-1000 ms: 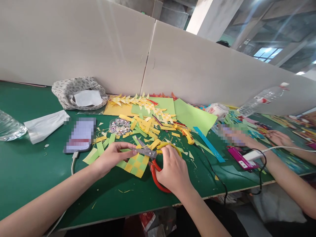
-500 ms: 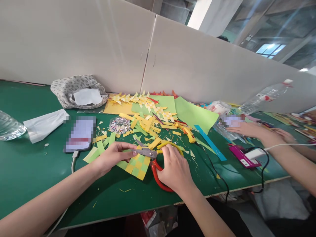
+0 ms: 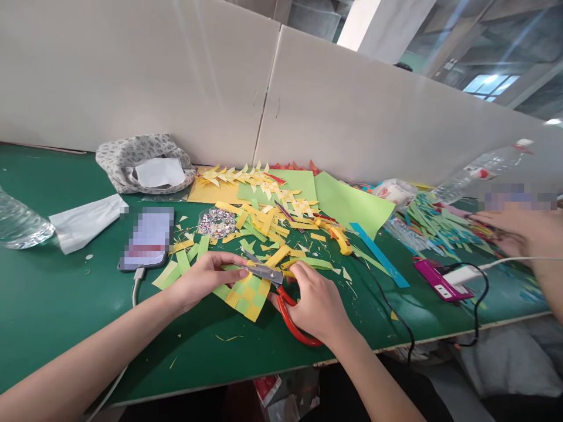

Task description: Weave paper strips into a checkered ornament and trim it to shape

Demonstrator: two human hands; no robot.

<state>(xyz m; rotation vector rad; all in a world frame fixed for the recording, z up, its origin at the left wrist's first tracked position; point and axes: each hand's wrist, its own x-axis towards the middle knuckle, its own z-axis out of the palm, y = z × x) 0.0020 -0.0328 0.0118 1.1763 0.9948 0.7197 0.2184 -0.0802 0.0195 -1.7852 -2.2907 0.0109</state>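
My right hand (image 3: 317, 306) is closed round the red handles of a pair of scissors (image 3: 281, 293). Its metal blades lie closed across the top edge of a woven yellow-and-green paper mat (image 3: 244, 293). My left hand (image 3: 206, 278) presses on the mat's left side, thumb and fingertips pinching a strip close to the blade tips. The mat lies flat on the green table (image 3: 53, 293), with loose strip ends sticking out towards the phone.
A phone (image 3: 146, 238) on a cable, a round dish of sequins (image 3: 216, 222), yellow and green paper sheets and strips (image 3: 272, 205), a yellow glue gun (image 3: 339, 237), a cloth bag (image 3: 143, 161) and a plastic bottle (image 3: 20, 225) lie around. Another person's hand (image 3: 519, 231) works at right beside a pink device (image 3: 437, 280).
The scissor blades have closed and my right hand has dropped lower round the handles. The other person's hands have drawn back to the right.
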